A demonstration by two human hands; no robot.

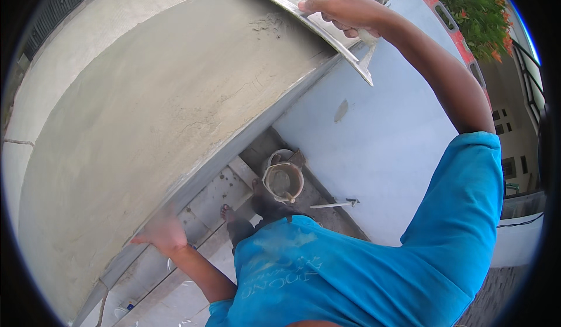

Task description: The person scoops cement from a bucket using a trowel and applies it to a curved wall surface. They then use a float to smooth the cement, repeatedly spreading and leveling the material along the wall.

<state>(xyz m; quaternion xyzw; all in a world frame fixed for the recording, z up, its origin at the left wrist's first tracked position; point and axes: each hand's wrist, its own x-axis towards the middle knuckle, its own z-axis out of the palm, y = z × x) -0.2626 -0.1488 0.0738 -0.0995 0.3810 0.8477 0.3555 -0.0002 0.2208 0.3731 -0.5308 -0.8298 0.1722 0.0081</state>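
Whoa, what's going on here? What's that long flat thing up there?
A person in a blue shirt is holding a long, flat trowel by its handle in the right hand. The trowel is at the far part of a big grey cement surface. The left hand, a bit blurry, is at the near edge of that surface. Down below, a bucket stands near the person's feet.

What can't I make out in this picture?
All in the head view:
Long float: its far end is cut off by the top edge.
Float handle: partly covered by the right hand.
Left hand: blur hides its separate fingers and whether it grips anything.
Bucket: what lies inside is too small to identify.
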